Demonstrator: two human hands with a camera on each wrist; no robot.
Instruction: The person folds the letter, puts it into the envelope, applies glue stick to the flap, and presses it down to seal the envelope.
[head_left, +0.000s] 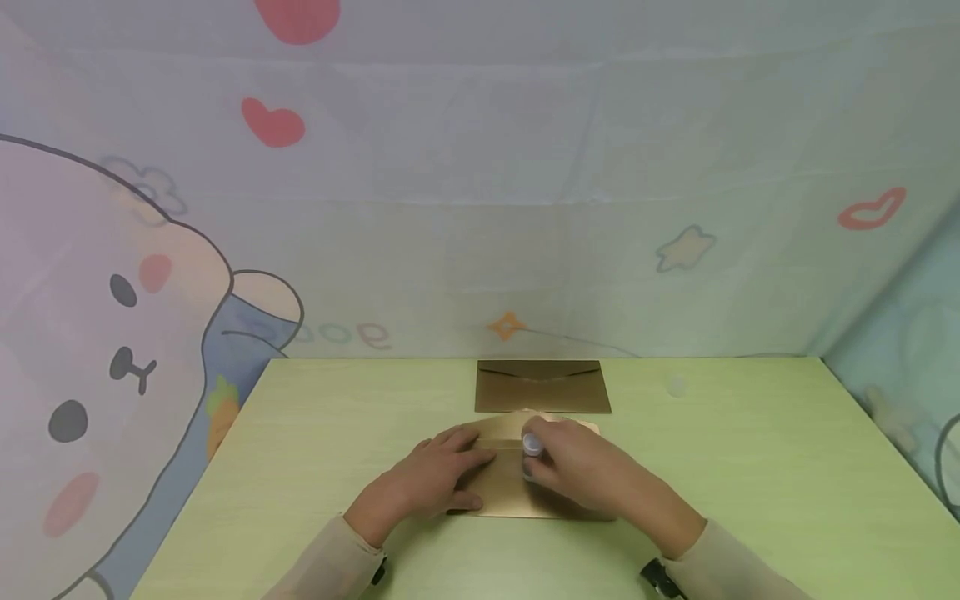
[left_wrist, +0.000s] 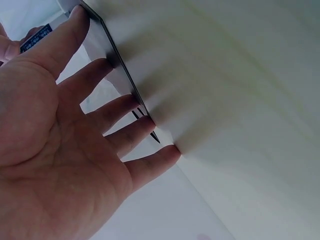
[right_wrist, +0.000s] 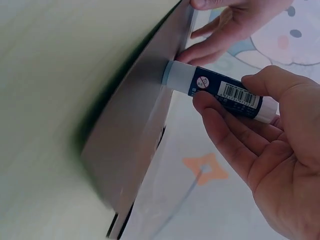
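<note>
A gold paper envelope [head_left: 501, 492] lies on the table with its flap unfolded toward the far side. My left hand [head_left: 433, 481] presses on the envelope's left part, fingers spread and fairly straight, as the left wrist view also shows. In my right hand [head_left: 588, 468], thumb and fingers grip a glue stick [right_wrist: 227, 92] with a dark blue label and barcode. It stands upright, its glue end right at the paper near the flap's crease line. The right hand hides much of the envelope's right side.
Just beyond the work lies a second, darker gold envelope [head_left: 543, 396], its pointed flap folded down. A small whitish translucent piece [head_left: 677, 386] sits farther right near the back edge. Behind the pale table [head_left: 750, 467] hangs a printed curtain [head_left: 480, 208].
</note>
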